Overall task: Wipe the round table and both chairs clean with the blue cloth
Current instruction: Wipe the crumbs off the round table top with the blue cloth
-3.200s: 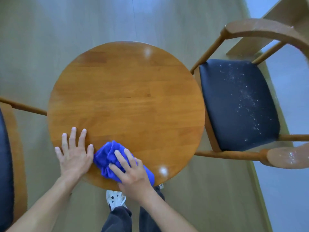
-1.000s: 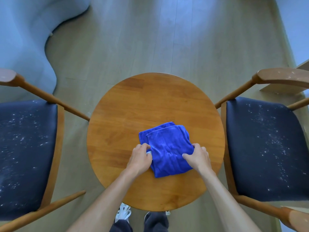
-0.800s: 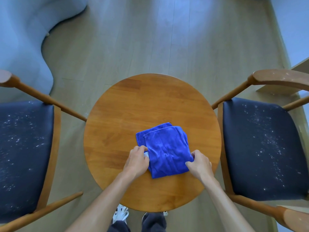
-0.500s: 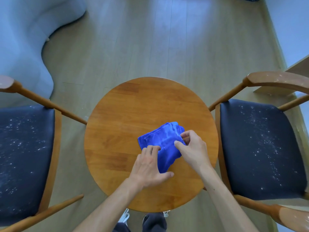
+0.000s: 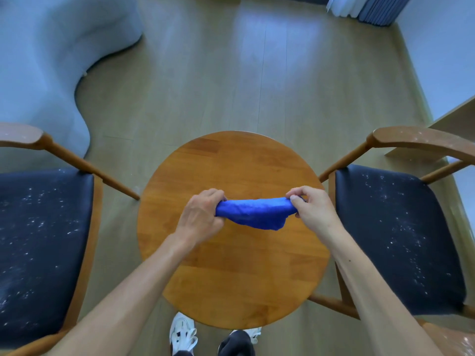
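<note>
While both hands' fingers are pinching the bunched blue cloth over the round wooden tabletop, trapped grit is risking falling back.

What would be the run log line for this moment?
hands: left hand and right hand grip cloth ends | cloth: held above table | chairs: speckled

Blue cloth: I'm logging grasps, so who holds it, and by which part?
Both hands hold the blue cloth: left hand grips its left end, right hand its right end.
</note>
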Motion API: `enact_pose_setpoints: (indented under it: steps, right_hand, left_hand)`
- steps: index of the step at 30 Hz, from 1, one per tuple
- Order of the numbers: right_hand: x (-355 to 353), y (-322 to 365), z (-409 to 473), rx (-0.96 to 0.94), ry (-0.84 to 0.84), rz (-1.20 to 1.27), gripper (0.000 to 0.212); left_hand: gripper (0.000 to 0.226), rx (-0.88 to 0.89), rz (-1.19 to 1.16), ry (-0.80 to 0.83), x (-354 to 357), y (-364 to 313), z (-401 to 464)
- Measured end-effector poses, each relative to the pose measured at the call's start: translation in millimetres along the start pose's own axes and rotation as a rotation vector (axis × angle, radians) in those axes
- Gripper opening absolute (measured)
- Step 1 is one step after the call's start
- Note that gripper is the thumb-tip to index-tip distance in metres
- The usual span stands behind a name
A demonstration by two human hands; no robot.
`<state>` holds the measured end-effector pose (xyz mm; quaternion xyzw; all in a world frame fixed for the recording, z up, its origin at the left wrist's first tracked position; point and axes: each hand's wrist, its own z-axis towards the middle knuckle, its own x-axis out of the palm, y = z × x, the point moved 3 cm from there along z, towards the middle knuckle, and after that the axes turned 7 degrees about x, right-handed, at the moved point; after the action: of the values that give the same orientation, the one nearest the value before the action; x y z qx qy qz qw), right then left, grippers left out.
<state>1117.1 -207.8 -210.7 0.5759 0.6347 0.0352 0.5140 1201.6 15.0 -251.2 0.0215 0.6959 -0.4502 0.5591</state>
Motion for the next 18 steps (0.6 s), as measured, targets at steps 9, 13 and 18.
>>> enact_pose_setpoints:
  steps: [9, 13, 18]
  right_hand:
    - [31.1, 20.3, 0.1, -0.370, -0.029, -0.296, 0.018]
    - [34.6, 20.2, -7.6, -0.555, -0.195, -0.434, 0.017]
    - [65.0, -33.2, -29.6, -0.540, 0.010, -0.687, 0.019]
  left_hand:
    - [0.011, -0.064, 0.054, -0.034, -32.2, 26.3, 8.2]
    - [0.015, 0.072, 0.146, -0.127, -31.5, 27.4, 0.5]
    - [0.023, 0.046, 0.229, 0.154, 14.1, 42.6, -50.6]
